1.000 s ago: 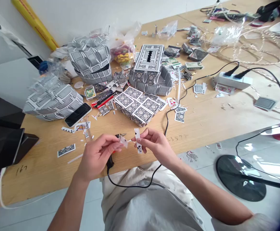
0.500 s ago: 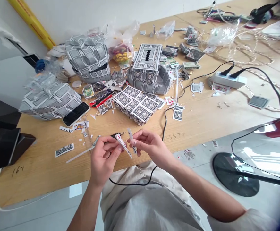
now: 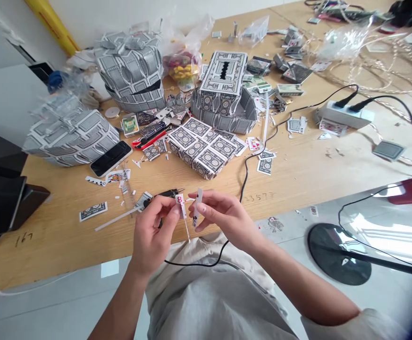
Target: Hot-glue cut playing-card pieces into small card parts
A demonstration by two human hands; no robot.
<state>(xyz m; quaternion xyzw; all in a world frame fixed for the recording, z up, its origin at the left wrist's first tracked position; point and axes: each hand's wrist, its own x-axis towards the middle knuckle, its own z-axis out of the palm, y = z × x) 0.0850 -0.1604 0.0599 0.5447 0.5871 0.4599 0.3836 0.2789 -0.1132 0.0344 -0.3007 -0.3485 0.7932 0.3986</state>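
Note:
Between the thumb and fingers of my left hand (image 3: 157,230) is a folded playing card (image 3: 180,200) with a red 8 showing. My right hand (image 3: 223,216) pinches a narrow playing card strip (image 3: 197,208) with black print. The two pieces are held side by side, slightly apart, over the table's front edge. Just beyond my hands sits a box covered in patterned cards (image 3: 204,147). A dark pointed tool (image 3: 169,193) lies behind my left hand, which partly hides it.
Woven card baskets (image 3: 73,137) stand at the left, with a phone (image 3: 111,158) before them. A red utility knife (image 3: 151,139) lies among card scraps. A black cable (image 3: 245,174) runs from the power strip (image 3: 349,114) past my right hand. A card-covered lidded box (image 3: 223,75) stands behind.
The card in my left hand has turned, so its red 8 faces up more. The strip in my right hand stands more upright. The camera view has shifted slightly.

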